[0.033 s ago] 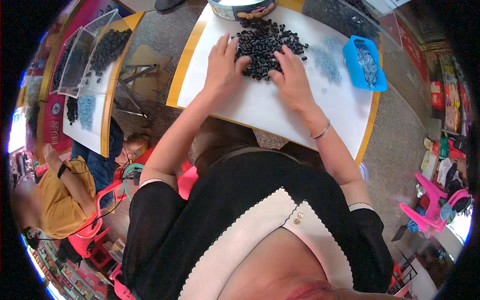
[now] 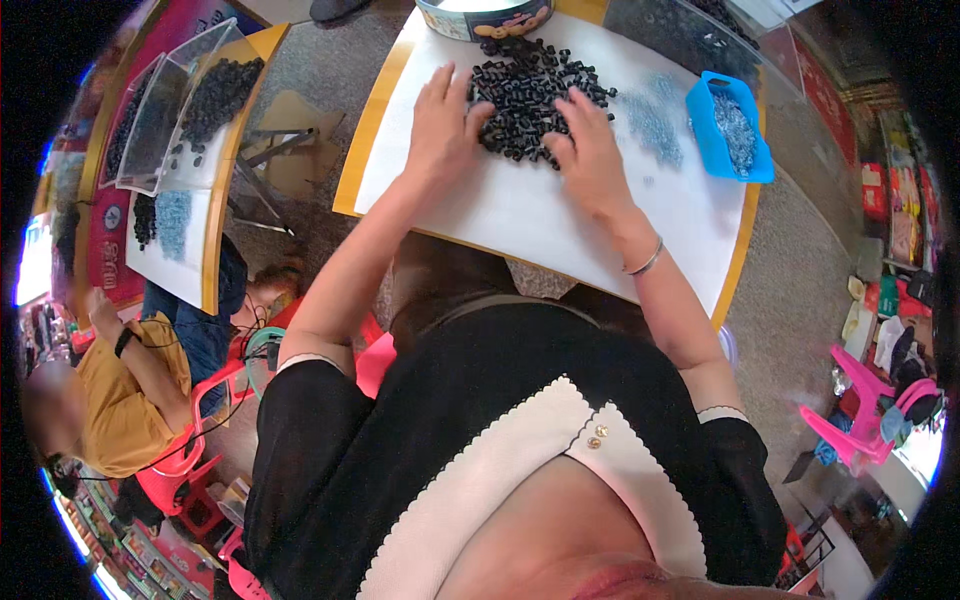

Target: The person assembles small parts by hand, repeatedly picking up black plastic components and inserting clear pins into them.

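Observation:
A heap of small black plastic pieces (image 2: pixel 535 92) lies on the white tabletop (image 2: pixel 490 215). At the heap's left edge is my left hand (image 2: pixel 440 125), slightly blurred, fingers stretched forward and thumb apart, pointing at the pieces. On the other side my right hand (image 2: pixel 592 150) is open as well, its fingertips by the near right edge of the heap. Neither hand shows anything held. Right of the heap, small clear bluish pieces (image 2: pixel 655 118) are spread thinly. A blue plastic basket (image 2: pixel 710 140) of similar clear pieces stands at the table's right edge.
A round tin (image 2: pixel 485 18) stands at the table's far edge. To the left, a second table (image 2: pixel 200 225) holds clear bins and more black and bluish pieces. A person in a yellow shirt (image 2: pixel 140 400) sits there. A pink stool (image 2: pixel 855 410) is far right.
Both hands have shifted slightly apart: the left a little leftward off the heap, the right a little rightward. The pieces at the heap's near edge look slightly moved.

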Demonstrator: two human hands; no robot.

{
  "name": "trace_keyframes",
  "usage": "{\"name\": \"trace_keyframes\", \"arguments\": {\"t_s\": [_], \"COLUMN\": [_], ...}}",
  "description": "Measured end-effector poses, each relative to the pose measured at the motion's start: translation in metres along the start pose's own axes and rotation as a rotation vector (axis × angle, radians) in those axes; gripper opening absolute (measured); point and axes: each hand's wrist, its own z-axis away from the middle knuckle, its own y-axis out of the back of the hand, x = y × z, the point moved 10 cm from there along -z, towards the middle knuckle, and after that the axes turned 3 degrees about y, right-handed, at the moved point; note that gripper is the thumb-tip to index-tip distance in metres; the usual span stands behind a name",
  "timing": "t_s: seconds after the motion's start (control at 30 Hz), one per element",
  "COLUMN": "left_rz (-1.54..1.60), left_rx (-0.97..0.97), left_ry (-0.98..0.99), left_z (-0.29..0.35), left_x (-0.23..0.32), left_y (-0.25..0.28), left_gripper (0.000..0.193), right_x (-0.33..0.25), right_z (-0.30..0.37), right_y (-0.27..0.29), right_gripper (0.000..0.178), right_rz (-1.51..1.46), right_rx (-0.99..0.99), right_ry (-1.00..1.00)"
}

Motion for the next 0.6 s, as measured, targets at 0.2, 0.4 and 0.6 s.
{"name": "trace_keyframes", "arguments": {"t_s": [0.2, 0.4, 0.6], "left_rz": [0.042, 0.028, -0.030], "left_rx": [0.096, 0.052, 0.052], "left_ry": [-0.112, -0.155, -0.298], "left_z": [-0.045, -0.060, -0.049], "left_x": [-0.015, -0.003, 0.009], "left_y": [-0.007, -0.023, -0.021], "left_gripper": [0.043, 0.043, 0.036], "right_x": [0.056, 0.079, 0.034], "right_z": [-0.072, -0.120, -0.097], "right_y": [0.011, -0.047, -0.049], "right_gripper": [0.039, 0.039, 0.038], "right_rz": [-0.033, -0.020, -0.051], "right_rx": [0.182, -0.270, -0.203], "right_ry": [0.029, -0.062, 0.228]}}
